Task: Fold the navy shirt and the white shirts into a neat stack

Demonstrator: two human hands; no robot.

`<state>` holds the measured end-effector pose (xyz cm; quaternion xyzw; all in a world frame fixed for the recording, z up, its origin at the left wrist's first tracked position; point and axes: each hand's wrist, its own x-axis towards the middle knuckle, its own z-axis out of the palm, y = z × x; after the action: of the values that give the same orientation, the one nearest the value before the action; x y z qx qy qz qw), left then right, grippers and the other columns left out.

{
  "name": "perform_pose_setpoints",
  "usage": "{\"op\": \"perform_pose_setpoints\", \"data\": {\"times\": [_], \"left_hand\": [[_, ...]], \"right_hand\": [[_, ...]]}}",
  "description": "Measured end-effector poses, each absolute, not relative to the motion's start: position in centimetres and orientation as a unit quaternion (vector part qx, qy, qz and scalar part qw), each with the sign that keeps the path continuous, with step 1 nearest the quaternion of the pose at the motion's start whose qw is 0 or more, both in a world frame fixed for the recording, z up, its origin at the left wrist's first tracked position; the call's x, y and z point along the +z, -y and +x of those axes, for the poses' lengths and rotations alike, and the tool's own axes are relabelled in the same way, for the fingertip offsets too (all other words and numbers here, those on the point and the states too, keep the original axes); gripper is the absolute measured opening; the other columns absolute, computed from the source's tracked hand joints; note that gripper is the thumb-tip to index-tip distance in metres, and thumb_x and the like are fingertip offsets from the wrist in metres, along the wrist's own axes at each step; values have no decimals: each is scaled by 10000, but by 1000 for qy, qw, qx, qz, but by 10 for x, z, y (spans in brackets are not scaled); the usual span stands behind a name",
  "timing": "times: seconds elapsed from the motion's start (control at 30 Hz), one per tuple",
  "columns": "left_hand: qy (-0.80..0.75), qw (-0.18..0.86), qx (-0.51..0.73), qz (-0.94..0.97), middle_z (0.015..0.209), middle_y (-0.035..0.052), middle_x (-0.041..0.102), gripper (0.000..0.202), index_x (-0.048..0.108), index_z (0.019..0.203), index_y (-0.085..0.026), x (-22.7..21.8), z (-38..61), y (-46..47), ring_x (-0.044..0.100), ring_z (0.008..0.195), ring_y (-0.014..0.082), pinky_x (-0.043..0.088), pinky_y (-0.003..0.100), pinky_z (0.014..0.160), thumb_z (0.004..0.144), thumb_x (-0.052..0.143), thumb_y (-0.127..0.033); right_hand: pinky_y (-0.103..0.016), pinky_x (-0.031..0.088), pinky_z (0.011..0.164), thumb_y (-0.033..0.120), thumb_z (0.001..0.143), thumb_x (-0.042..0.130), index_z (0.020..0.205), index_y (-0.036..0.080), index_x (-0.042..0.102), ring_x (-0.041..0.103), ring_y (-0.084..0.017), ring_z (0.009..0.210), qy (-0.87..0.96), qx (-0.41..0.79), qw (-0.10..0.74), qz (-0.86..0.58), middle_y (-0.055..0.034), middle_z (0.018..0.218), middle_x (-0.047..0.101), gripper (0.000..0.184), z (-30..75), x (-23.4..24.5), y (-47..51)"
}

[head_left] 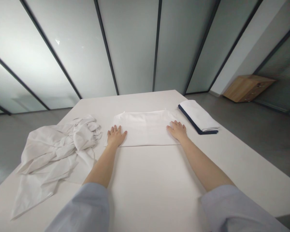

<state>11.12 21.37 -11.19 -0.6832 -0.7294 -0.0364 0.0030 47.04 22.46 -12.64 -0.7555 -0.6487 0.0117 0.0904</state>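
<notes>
A white cloth (145, 129) lies folded into a wide, flat rectangle across the middle of the table. My left hand (116, 136) rests palm down on its left end, fingers spread. On the right end my right hand (178, 130) lies flat in the same way, its fingers apart. Neither hand grips the fabric. The cloth's near edge runs straight between my wrists, while its far edge is slightly uneven at the corners.
Left of my left arm is a crumpled heap of white fabric (55, 148). At the right, folded white cloth (199, 114) sits on a dark blue folded piece (204, 132) near the edge of the white table (149, 190). A wooden cabinet (246, 87) stands on the floor beyond.
</notes>
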Motion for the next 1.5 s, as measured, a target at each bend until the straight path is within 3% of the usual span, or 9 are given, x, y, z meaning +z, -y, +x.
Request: {"op": "perform_pose_setpoints", "data": {"times": [0.23,0.5,0.63,0.77,1.0,1.17,1.3,1.37,1.5], "left_hand": [[558,-58,-52,-826,1574,72,271,602,409,1445,-271,-111,129,-204,222,1453,243,185,415,1166,926,361,-572],[665,-42,-39,-745,1568,122,276,669,388,1460,-259,-106,144,-205,264,1427,328,233,491,1129,901,352,-625],[728,11,-27,-685,1480,215,390,678,426,1429,-179,-99,150,-202,394,1325,388,352,521,1030,904,346,-599],[715,11,18,-698,1272,259,562,662,522,1317,-101,-84,157,-197,541,1162,374,455,462,901,896,382,-593],[602,-51,80,-793,995,198,702,540,675,1031,-136,-57,194,-162,649,1006,333,490,408,829,865,454,-601],[525,-135,28,-840,971,127,720,505,668,1073,-191,-55,204,-155,659,990,304,484,397,865,814,533,-603],[623,-160,-95,-760,1115,90,701,471,559,1275,-195,-65,174,-188,622,1086,237,464,325,918,898,449,-456],[695,-80,-127,-703,1310,141,595,542,495,1337,-156,-76,154,-204,524,1230,285,421,378,989,899,438,-470],[702,-61,-59,-707,1487,167,410,553,502,1323,-157,-100,133,-217,358,1374,320,307,456,1087,927,354,-514]], "right_hand": [[-475,274,1067,316,892,442,1287,131,568,408,-312,1281,725,-50,201,-657,-165,1368,523,454,450,-122,-217],[-416,284,1054,306,886,466,1211,166,638,452,-276,1219,811,-30,235,-535,-124,1298,580,394,414,-113,-199],[-396,321,1008,303,899,470,1141,174,668,515,-262,1140,806,-11,225,-547,-116,1193,639,339,411,-110,-198],[-319,391,883,346,943,420,1056,184,690,599,-209,953,818,57,182,-543,-81,1000,696,334,405,-106,-198],[-364,384,922,391,981,325,1229,202,613,559,-253,1088,750,40,162,-641,-111,1194,635,424,424,-118,-211],[-401,389,939,412,934,403,1249,172,586,532,-289,1136,690,27,154,-707,-140,1271,595,436,436,-123,-217],[-462,389,948,466,906,414,1158,124,644,508,-340,1153,660,29,142,-737,-187,1308,557,483,433,-121,-218],[-500,377,955,480,909,391,1118,114,668,499,-367,1159,648,35,141,-747,-208,1315,543,505,432,-121,-218],[-515,362,964,449,921,361,1150,130,664,504,-372,1164,643,45,148,-750,-207,1303,550,496,432,-122,-221]]}}
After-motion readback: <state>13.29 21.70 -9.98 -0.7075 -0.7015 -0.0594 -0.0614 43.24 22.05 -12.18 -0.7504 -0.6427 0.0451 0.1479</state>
